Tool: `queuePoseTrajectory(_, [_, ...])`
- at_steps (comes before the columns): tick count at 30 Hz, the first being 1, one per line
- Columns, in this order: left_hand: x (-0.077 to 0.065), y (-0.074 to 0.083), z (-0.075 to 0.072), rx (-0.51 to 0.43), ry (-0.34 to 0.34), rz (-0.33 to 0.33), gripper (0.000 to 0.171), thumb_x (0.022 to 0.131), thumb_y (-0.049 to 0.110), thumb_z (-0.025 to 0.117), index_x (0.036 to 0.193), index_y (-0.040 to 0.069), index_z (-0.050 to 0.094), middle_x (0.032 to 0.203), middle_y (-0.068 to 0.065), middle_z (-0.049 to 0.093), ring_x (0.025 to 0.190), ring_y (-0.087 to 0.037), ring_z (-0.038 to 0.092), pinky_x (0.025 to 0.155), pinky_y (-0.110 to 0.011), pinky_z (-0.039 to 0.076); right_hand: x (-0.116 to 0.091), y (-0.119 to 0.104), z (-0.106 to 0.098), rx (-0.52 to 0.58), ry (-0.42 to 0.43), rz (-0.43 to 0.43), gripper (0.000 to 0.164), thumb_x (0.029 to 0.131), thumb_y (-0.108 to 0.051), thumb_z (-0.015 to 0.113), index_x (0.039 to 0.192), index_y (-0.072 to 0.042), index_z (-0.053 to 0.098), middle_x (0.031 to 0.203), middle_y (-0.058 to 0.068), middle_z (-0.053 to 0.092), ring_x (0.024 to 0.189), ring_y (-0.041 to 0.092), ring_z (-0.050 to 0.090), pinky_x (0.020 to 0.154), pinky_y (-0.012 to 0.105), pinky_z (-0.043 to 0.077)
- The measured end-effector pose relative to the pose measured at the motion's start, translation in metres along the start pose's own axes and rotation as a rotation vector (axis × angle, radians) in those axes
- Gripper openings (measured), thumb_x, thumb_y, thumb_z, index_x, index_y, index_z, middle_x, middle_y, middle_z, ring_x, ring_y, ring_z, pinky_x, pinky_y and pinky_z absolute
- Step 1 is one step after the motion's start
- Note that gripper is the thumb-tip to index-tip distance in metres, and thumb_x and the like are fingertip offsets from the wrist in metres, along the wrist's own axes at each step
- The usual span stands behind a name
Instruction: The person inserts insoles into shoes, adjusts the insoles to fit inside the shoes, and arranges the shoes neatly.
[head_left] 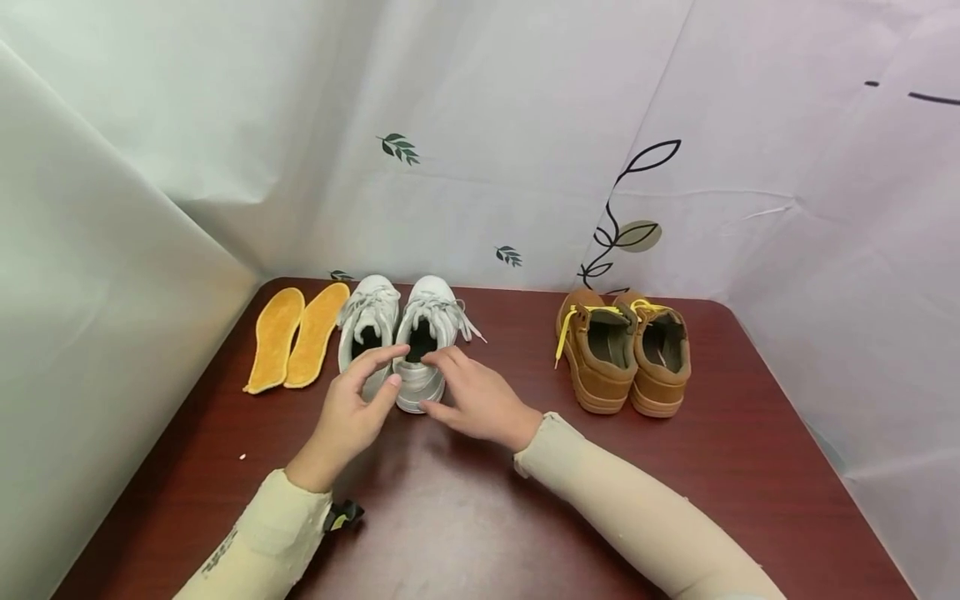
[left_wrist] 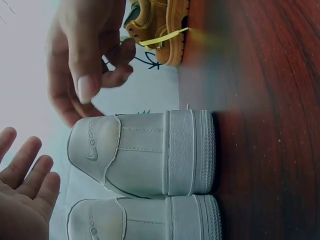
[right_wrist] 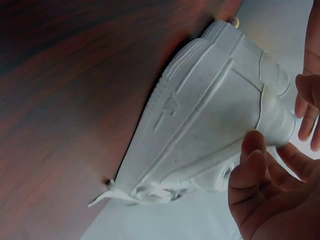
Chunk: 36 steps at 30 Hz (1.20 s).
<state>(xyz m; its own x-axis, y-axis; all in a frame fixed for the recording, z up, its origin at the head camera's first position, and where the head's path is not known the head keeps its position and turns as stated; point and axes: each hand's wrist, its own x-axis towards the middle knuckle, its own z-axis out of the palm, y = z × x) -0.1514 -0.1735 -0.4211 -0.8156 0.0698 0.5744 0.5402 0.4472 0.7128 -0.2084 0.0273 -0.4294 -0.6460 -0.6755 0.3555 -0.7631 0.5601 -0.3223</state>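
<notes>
Two white sneakers (head_left: 407, 321) stand side by side on a dark red surface (head_left: 465, 517), their openings dark inside. The left hand (head_left: 352, 408) and right hand (head_left: 480, 400) are spread, thumbs apart from fingers, around the right-hand sneaker's heel; contact is unclear. Yellow insoles (head_left: 277, 337) lie to the left; yellow-laced brown shoes (head_left: 603, 379) stand right, insides greyish.
</notes>
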Motion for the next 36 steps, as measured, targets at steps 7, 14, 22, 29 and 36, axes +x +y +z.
queuePoseTrajectory(7, [-0.003, -0.006, 0.002, -0.038, 0.022, 0.018, 0.040, 0.091, -0.009, 0.063, 0.127, 0.006, 0.066, 0.124, -0.021, 0.072, 0.118, -0.008, 0.060, 0.101, -0.013, 0.044, 0.018, -0.003, 0.015, -0.014, -0.037, 0.030, 0.048, 0.092, -0.041, 0.069, 0.129, -0.014, 0.057, 0.119, 0.001, 0.068, 0.094, 0.012, 0.066, 0.078, 0.035, 0.061])
queuePoseTrajectory(14, [-0.005, -0.007, 0.004, -0.101, 0.002, 0.038, 0.038, 0.090, -0.010, 0.061, 0.125, 0.002, 0.066, 0.122, -0.024, 0.072, 0.119, -0.006, 0.060, 0.104, -0.011, 0.042, 0.027, 0.003, 0.021, -0.089, -0.047, 0.013, 0.040, 0.087, -0.045, 0.075, 0.112, -0.016, 0.065, 0.096, -0.003, 0.073, 0.080, 0.012, 0.066, 0.070, 0.036, 0.060])
queuePoseTrajectory(22, [-0.004, -0.004, -0.001, 0.008, -0.055, -0.035, 0.040, 0.090, -0.004, 0.065, 0.128, 0.009, 0.066, 0.127, -0.017, 0.072, 0.121, -0.017, 0.060, 0.105, -0.038, 0.048, 0.025, -0.001, 0.023, -0.041, -0.034, 0.022, 0.042, 0.083, -0.044, 0.075, 0.111, -0.014, 0.067, 0.093, 0.000, 0.072, 0.080, 0.013, 0.065, 0.071, 0.037, 0.060])
queuePoseTrajectory(29, [0.002, -0.003, -0.005, 0.022, -0.060, -0.058, 0.035, 0.094, 0.000, 0.063, 0.129, 0.008, 0.065, 0.131, -0.018, 0.069, 0.123, -0.030, 0.059, 0.104, -0.060, 0.049, 0.017, -0.002, 0.026, -0.018, 0.022, 0.001, 0.032, 0.080, -0.040, 0.078, 0.094, -0.014, 0.065, 0.083, -0.001, 0.065, 0.071, 0.011, 0.057, 0.068, 0.035, 0.057])
queuePoseTrajectory(36, [0.007, -0.004, -0.005, -0.022, -0.063, -0.099, 0.035, 0.096, 0.000, 0.060, 0.131, -0.001, 0.061, 0.134, -0.025, 0.064, 0.126, -0.034, 0.057, 0.106, -0.061, 0.047, 0.006, 0.002, 0.024, 0.035, 0.075, -0.044, 0.031, 0.078, -0.035, 0.080, 0.096, -0.013, 0.066, 0.081, 0.000, 0.063, 0.070, 0.011, 0.055, 0.067, 0.033, 0.056])
